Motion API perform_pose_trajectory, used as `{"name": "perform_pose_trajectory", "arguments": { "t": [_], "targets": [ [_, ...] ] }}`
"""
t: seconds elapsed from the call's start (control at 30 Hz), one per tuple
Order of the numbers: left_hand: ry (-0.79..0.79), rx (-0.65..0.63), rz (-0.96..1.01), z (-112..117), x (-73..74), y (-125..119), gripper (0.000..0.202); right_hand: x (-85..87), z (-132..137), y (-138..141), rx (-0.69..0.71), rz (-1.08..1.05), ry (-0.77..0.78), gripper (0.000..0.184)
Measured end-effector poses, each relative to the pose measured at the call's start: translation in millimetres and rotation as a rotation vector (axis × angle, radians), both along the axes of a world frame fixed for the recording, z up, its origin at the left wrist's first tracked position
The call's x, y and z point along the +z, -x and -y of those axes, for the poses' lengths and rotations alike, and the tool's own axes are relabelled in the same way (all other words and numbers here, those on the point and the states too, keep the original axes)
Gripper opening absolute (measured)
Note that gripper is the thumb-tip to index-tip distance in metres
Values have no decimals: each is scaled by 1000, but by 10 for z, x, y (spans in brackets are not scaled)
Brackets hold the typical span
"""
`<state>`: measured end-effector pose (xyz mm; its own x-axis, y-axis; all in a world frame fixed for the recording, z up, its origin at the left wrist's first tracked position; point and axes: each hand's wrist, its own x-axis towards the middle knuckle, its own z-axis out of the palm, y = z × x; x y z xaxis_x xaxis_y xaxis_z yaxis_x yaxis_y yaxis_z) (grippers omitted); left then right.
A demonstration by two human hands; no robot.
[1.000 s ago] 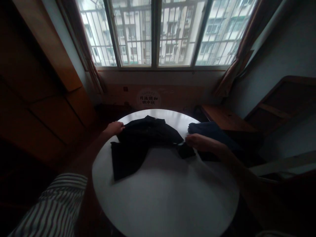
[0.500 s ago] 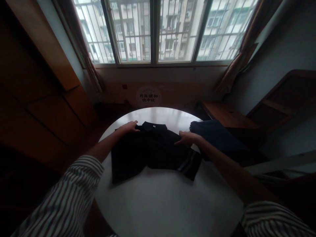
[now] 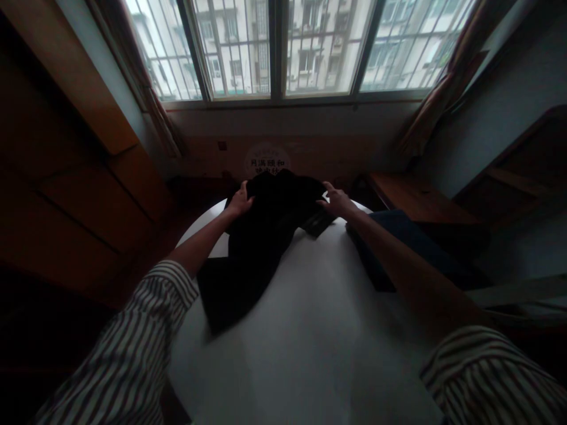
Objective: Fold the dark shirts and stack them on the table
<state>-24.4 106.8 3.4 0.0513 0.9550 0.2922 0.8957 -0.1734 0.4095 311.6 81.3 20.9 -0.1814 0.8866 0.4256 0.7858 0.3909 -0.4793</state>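
A black collared shirt is raised at the far side of the round white table. My left hand grips its left part, thumb up and fingers closed on the cloth. On the other side my right hand pinches the shirt near its right edge. The cloth hangs between both hands. One lower corner trails down over the table at the left, and a sleeve with pale stripes dangles below my right hand. The collar cannot be made out now in the dark cloth.
Folded dark blue cloth, perhaps jeans, lies at the table's right edge under my right forearm. A wooden bench stands behind it at the right. Wooden cabinets line the left, and a barred window is ahead.
Both hands have lifted the shirt off the table and moved it up and away toward the window. Its collar no longer shows, and its lower left corner now trails on the table.
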Motion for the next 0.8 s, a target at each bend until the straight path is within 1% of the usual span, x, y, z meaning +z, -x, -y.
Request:
{"name": "perform_pose_trajectory", "arguments": {
  "t": [0.03, 0.1, 0.17, 0.2, 0.27, 0.33, 0.37, 0.43, 0.5, 0.53, 0.57, 0.63, 0.67, 0.73, 0.8],
  "targets": [
    [17, -71, 4, 49, -38, -46, 56, -62, 34, 70, 21, 32, 15, 44],
    [104, -274, -56, 274, -167, -133, 47, -243, 206, 234, 88, 117, 92, 45],
    [189, -448, -132, 635, -332, -210, 47, -453, 467, 407, 184, 184, 124, 41],
    [215, -496, -169, 841, -410, -245, 53, -550, 610, 491, 239, 221, 124, 42],
    [195, -528, -242, 1242, -523, -303, 66, -696, 882, 648, 336, 291, 107, 53],
    [128, -477, -273, 1558, -556, -342, 73, -767, 1105, 784, 402, 337, 96, 61],
    [104, -423, -283, 1669, -543, -352, 73, -777, 1193, 841, 420, 348, 101, 63],
    [114, -286, -330, 1796, -477, -352, 68, -769, 1324, 928, 439, 364, 120, 60],
    [169, -187, -409, 1831, -390, -339, 48, -750, 1403, 979, 422, 361, 142, 52],
    [185, -168, -440, 1831, -346, -338, 36, -743, 1426, 992, 407, 352, 154, 49],
    [188, -173, -451, 1828, -305, -345, 29, -739, 1439, 999, 393, 339, 164, 45],
    [165, -242, -397, 1834, -230, -399, 31, -734, 1437, 998, 370, 309, 169, 38],
    [151, -296, -328, 1851, -194, -446, 33, -730, 1425, 990, 358, 292, 167, 36],
    [130, -426, -123, 1919, -117, -566, 34, -710, 1389, 946, 323, 259, 155, 31],
    [125, -580, 92, 2017, -30, -678, 30, -670, 1355, 841, 307, 248, 130, 26]
  ]
}}
